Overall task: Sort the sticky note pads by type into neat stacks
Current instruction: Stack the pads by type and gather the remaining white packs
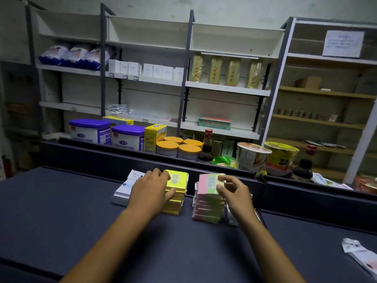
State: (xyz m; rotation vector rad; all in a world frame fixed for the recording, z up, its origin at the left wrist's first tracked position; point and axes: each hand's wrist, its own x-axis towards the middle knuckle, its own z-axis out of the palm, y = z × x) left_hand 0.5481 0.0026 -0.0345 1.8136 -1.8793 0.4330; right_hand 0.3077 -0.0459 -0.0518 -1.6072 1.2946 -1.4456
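Sticky note pads, shrink-wrapped and sorted by colour, stand in three stacks on the dark blue-grey padded counter (81, 221), close against its raised dark back ledge (306, 193), which likely serves as a stop to square them against. The tall stack of bright yellow pads (177, 193) sits in the middle, with a lower stack of white pads with blue print (126, 188) just to its left and a tall stack of pastel pink-and-green pads (208, 201) a little to its right, a clear gap between them so the types stay apart. The left hand (151, 190) lies over the near left side of the yellow stack, fingers curled over the top pad and thumb against the stack's side, seemingly steadying and aligning it. The right hand (234, 193) pinches the top pastel pad at its right edge between thumb and fingertips, apparently seating it squarely on its pile. Behind that hand some pale packets (232, 217) rest on the counter, too hidden to identify. A loose white printed packet (359, 254) lies far to the right, well apart. Beyond the ledge stand purple-lidded tins (89, 130), orange-lidded cans (177, 149) and instant noodle cups (253, 156), below metal shelving (187, 82).
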